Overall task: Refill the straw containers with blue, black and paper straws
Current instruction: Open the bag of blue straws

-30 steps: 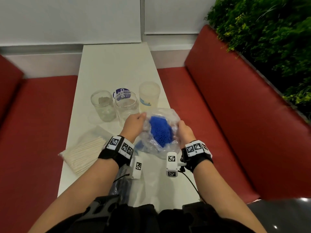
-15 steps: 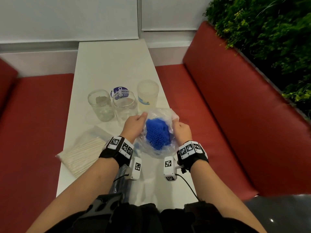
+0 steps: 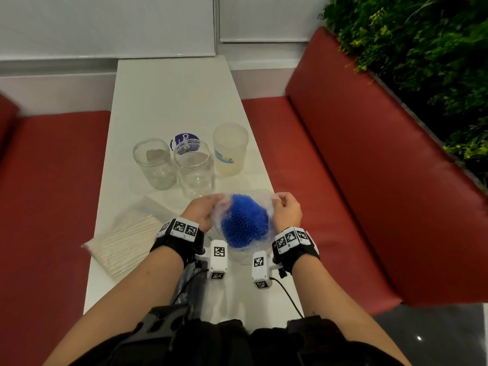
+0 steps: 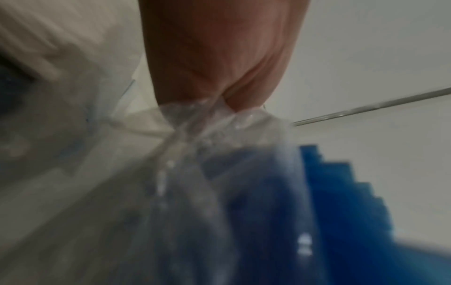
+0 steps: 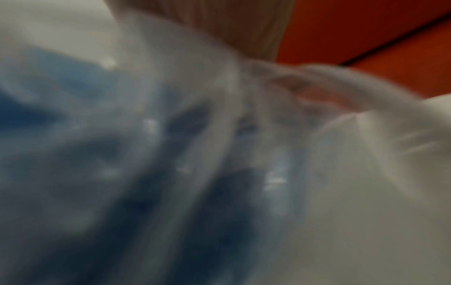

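Blue straws [image 3: 244, 225] bundled in clear plastic bag [image 3: 261, 197], ends up toward head camera, held above near half of surface [image 3: 169, 101], toward its right edge. Left hand [image 3: 201, 213] pinching bag film on left side; right hand [image 3: 287, 212] curled on film at right side, bag mouth spread between both.

Behind bag, mid-surface: glass jar [image 3: 155, 163] leftmost, second glass jar [image 3: 194, 170] just beside it and nearest the bag, frosted plastic cup [image 3: 230, 149] at right edge. Round blue-labelled lid [image 3: 184, 141] behind middle jar, partly hidden by it. Paper straws [image 3: 125, 245] in clear wrap near left edge, just beside left wrist. Dark bagged bundle [image 3: 190, 280] at near edge under left forearm, contents not readable. Red bench [image 3: 343, 165] both sides, green plants [image 3: 422, 48] far right.

Left wrist view: fingers [image 4: 219, 54] nipping crumpled film [image 4: 214, 115], stepped blue straw ends [image 4: 346, 192] exposed past film edge. Right wrist view: heavy blur, film [image 5: 219, 96] over blue mass [image 5: 73, 154], fingertip [image 5: 317, 94] seen through plastic, grip detail unreadable there.
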Tool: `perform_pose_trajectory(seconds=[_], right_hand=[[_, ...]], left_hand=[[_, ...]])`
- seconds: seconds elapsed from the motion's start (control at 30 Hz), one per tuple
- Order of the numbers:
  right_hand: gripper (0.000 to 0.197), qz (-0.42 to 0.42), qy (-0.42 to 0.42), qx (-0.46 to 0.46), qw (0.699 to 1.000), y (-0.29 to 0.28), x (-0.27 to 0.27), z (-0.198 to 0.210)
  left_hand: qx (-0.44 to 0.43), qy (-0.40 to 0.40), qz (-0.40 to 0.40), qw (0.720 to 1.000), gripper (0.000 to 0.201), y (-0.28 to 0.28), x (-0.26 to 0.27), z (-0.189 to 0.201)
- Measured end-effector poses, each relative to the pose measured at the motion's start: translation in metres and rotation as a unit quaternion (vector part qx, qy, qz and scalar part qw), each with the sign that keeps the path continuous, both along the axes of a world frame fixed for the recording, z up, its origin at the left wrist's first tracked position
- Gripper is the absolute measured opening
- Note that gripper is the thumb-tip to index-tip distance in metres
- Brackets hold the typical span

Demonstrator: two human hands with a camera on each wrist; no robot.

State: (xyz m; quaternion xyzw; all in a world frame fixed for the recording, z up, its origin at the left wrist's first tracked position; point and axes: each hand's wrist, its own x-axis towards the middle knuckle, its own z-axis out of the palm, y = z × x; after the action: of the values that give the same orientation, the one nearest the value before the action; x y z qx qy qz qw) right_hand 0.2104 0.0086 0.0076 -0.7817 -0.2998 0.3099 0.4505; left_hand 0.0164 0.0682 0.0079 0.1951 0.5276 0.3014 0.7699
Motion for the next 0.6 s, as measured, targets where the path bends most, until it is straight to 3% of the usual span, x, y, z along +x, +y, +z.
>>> perform_pose_trajectory(seconds=[0.13,0.23,0.33,0.47,0.6], right_hand=[[0.024,0.012,-0.076,-0.099,0.992,-0.005,0.006,-0.009],[0.043,0.036,-0.095,-0.176,0.979,-0.004,0.014,-0.010],[0.040,0.022,-0.081,-0.166,0.983,-0.001,0.019,-0.012],[0.023,0.004,-0.007,-0.098,0.995,-0.004,0.016,-0.014],[0.013,0.083,0.019,-0.027,0.996,-0.009,0.017,-0.008]], left_hand=[[0.088,0.064,-0.014,0.994,0.033,-0.004,-0.007,-0.005],[0.174,0.138,-0.151,0.963,0.031,-0.008,-0.018,-0.001],[0.131,0.160,-0.282,0.937,0.045,-0.007,-0.027,0.006],[0.092,0.136,-0.232,0.959,0.032,-0.001,-0.019,0.013],[0.094,0.145,-0.164,0.971,0.025,0.003,-0.018,0.009]])
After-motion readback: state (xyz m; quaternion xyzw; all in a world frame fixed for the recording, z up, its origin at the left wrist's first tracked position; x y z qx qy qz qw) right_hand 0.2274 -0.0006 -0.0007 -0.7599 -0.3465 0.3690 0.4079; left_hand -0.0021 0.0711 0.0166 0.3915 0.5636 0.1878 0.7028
